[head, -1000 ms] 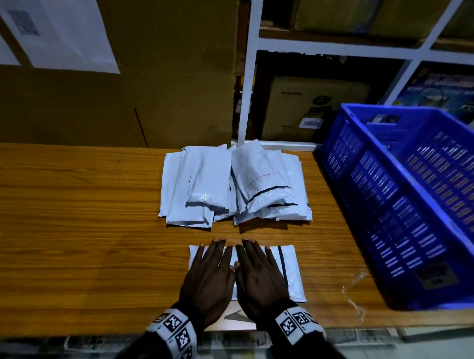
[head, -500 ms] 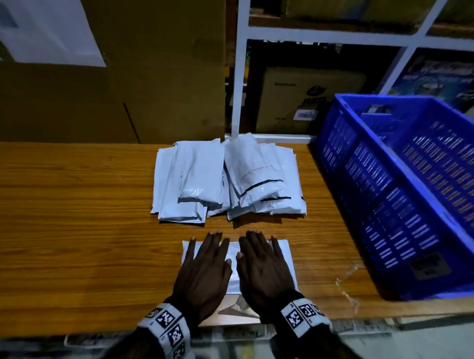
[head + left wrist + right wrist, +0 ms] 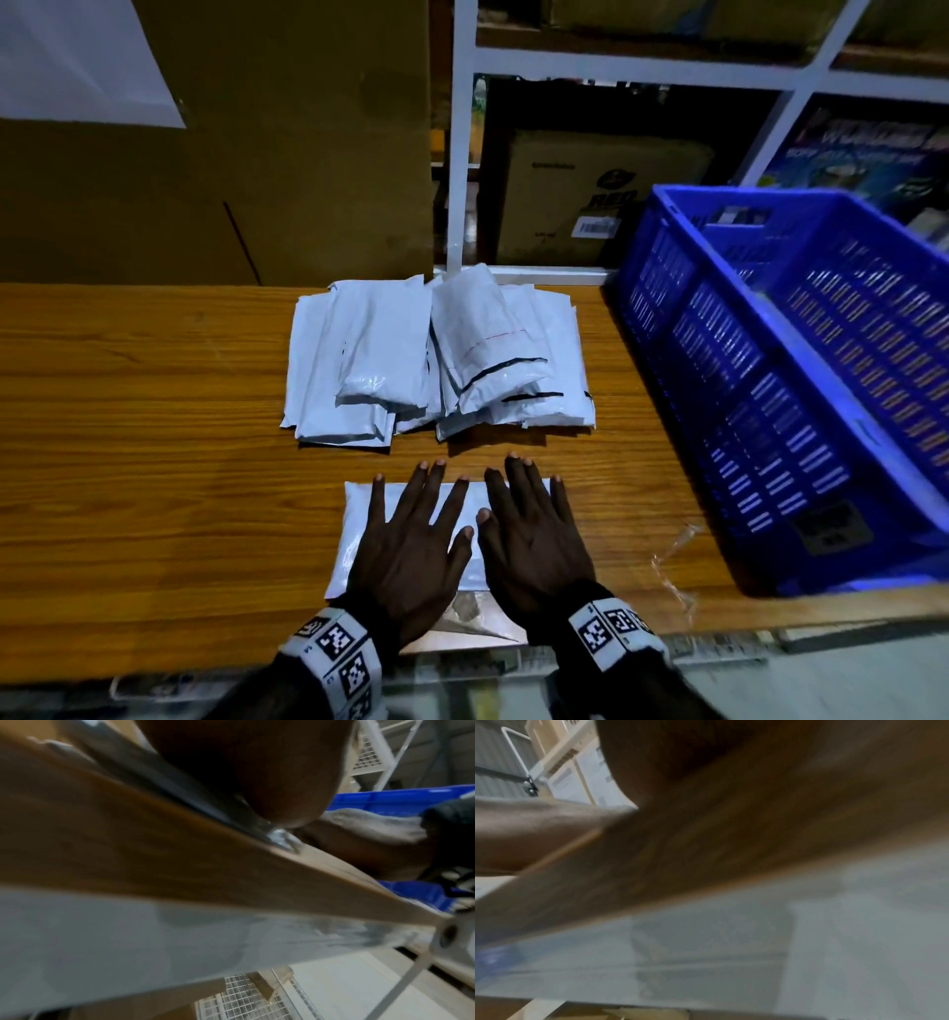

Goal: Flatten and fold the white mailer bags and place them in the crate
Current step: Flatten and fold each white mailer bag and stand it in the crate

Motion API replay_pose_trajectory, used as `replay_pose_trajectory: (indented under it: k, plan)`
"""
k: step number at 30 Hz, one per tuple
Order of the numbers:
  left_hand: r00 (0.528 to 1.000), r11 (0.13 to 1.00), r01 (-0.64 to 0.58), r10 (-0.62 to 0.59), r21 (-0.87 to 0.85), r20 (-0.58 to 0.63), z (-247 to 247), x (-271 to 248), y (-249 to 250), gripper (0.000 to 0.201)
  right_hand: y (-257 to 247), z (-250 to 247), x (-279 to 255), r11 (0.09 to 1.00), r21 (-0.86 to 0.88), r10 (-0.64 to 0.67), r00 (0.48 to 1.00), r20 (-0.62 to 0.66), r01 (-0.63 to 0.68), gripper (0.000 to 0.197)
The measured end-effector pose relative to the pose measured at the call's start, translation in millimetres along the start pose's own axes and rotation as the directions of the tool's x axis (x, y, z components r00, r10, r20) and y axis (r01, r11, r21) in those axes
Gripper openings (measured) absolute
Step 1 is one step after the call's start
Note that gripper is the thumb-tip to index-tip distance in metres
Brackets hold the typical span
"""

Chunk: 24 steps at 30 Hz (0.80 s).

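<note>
One white mailer bag lies flat near the front edge of the wooden table. My left hand and right hand lie side by side on it, palms down, fingers straight and spread, pressing it against the tabletop. Behind them sits a heap of several white mailer bags, some with black seal strips. The blue slatted crate stands at the right of the table. Both wrist views are blurred; the left wrist view shows the table edge and a strip of the crate.
A tall cardboard box stands behind the table on the left. A white shelf frame with boxed goods runs behind the heap and the crate. A crumpled clear plastic scrap lies on the table between my right hand and the crate.
The hands have slid a little outward and toward me over the bag, fingers spreading wider. The camera has tipped slightly, so the scene sits lower in view.
</note>
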<state>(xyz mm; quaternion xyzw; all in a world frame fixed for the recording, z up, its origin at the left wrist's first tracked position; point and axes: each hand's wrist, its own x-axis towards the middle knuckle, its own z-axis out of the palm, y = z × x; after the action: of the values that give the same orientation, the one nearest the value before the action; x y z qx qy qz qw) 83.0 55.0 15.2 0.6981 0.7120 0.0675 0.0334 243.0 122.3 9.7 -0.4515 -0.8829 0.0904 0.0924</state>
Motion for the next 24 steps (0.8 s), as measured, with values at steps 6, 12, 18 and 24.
replay_pose_trajectory:
  k: [6, 12, 18, 24]
  plan:
    - [0.998, 0.998, -0.056, 0.055, -0.016, -0.043, 4, -5, 10, 0.055, 12, 3, -13, 0.999, -0.046, 0.011, 1.000, 0.023, -0.010, 0.062]
    - [0.998, 0.999, -0.049, 0.049, -0.001, -0.032, -1, -7, 3, 0.058, 5, -5, -11, 0.998, -0.065, -0.008, 1.000, 0.018, 0.010, 0.064]
    - [0.999, 1.000, -0.017, 0.018, 0.025, -0.049, -10, -18, -26, 0.058, -35, 2, -1, 0.987, 0.051, -0.153, 0.988, 0.028, 0.152, 0.058]
    - [0.999, 0.999, -0.033, 0.033, 0.013, -0.029, -2, -22, -28, 0.057, -39, 19, -5, 0.983, 0.038, -0.178, 0.984, -0.027, 0.179, 0.053]
